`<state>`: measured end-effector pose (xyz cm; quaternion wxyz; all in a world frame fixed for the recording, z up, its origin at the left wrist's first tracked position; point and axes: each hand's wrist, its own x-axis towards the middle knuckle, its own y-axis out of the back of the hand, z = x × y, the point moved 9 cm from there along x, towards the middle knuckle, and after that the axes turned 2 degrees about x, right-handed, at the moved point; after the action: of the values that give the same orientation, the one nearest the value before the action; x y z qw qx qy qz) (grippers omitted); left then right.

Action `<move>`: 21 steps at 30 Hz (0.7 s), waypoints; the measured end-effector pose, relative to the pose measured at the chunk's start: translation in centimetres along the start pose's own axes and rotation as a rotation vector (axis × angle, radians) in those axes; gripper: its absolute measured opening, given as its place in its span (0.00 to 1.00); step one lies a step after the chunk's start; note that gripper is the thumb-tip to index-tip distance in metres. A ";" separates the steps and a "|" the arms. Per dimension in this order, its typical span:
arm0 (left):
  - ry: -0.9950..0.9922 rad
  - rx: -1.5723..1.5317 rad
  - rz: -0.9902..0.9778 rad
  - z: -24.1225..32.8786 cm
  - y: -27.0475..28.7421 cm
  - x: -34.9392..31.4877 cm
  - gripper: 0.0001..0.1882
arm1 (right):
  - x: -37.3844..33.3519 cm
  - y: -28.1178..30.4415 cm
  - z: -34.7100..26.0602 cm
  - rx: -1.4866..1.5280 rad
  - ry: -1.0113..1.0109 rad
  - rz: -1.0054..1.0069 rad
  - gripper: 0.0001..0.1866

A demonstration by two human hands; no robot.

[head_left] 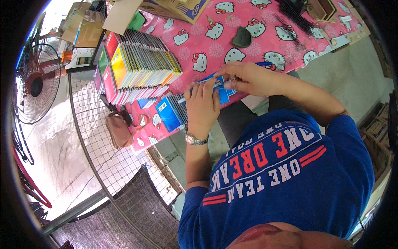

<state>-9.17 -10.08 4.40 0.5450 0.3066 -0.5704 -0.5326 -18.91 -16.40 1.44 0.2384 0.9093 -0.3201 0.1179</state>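
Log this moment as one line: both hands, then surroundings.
left hand: at blue sheet | right hand: fingers bent over same sheet, grip unclear | nearby: notebook stack on pink tablecloth

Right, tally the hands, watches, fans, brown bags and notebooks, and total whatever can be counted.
Hands (left hand, right hand): 2
Watch: 1
Fan: 1
Brown bag: 1
Total: 5
Notebooks: too tightly stacked to count, left out.
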 end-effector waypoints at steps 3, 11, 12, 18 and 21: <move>-0.001 0.003 -0.004 0.3 -0.1 -0.1 0.14 | -0.3 0.4 -1.7 -0.184 0.032 0.012 0.18; -0.002 -0.039 -0.042 0.3 -0.3 -1.0 0.12 | 0.7 -0.3 -2.3 -0.139 -0.176 -0.175 0.15; 0.012 -0.051 -0.037 0.0 -0.4 -1.3 0.11 | 1.1 -0.6 -0.9 0.042 -0.291 -0.273 0.14; -0.018 0.035 -0.058 -0.1 -0.6 -0.9 0.13 | 1.1 6.1 17.5 -0.811 -0.272 0.105 0.24; 0.084 0.284 0.045 0.0 0.9 -2.0 0.15 | 2.1 5.2 16.0 -0.860 -0.252 0.023 0.24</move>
<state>-8.57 -7.96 4.61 0.5313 0.3899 -0.6235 -0.4207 -19.65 -29.17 -9.63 0.5525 0.7313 -0.3765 -0.1348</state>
